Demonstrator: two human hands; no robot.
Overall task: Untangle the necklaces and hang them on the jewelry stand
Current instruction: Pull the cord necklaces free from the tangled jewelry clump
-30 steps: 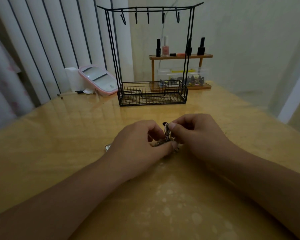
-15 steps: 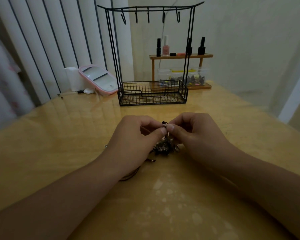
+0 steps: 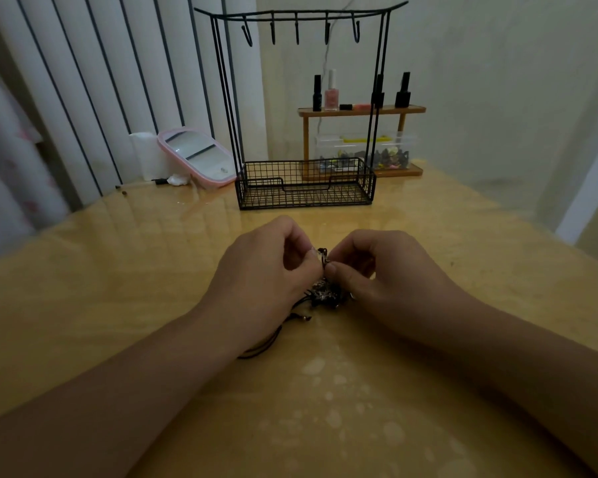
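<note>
on the table [image 3: 118, 305], well in front of the stand [image 3: 304, 188], lies the knot [image 3: 325, 296] of necklaces, a small dark bunch with shiny bits. both hands work just above it. the left hand [image 3: 266, 274] and the right hand [image 3: 387, 274] meet at one small ring or clasp [image 3: 322, 254], each pinching it between thumb and fingertip, the other fingers curled in. i think they hold it raised so that the rest of the knot hangs loose and one strand can be drawn out. a dark cord [image 3: 266, 343] runs from the knot under the left wrist, away from the stand. the stand's hooks [image 3: 297, 32] carry nothing, so no necklace is hung yet, and it seems the work is at the beginning. the stand is placed facing the person, probably so the hooks are easy to reach.
</note>
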